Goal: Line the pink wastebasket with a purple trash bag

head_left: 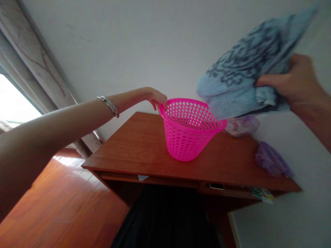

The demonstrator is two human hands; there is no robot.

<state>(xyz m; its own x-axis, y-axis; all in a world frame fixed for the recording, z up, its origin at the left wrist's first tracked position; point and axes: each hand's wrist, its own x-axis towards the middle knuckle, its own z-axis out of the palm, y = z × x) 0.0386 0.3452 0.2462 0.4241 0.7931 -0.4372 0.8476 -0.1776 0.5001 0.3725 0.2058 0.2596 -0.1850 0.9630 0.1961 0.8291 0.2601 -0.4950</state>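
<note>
A bright pink plastic basket [186, 141] with round holes stands on the brown wooden desk [134, 144]. My left hand [157, 97] grips its rim on the left side, fingers closed over the edge. In my right hand [297, 79] is a light blue towel [232, 75] with a dark swirling pattern, folded and held up in the air. The towel's lower end hangs at the right rim of the basket and covers part of it; whether they touch I cannot tell. Little of the basket's inside shows.
Behind the basket at right lies a pinkish plastic bag [243, 126], and a purple plastic bag [272, 159] sits near the desk's right edge. A phone-like item [216, 186] rests in the shelf below the top. Curtains [33, 55] hang at left.
</note>
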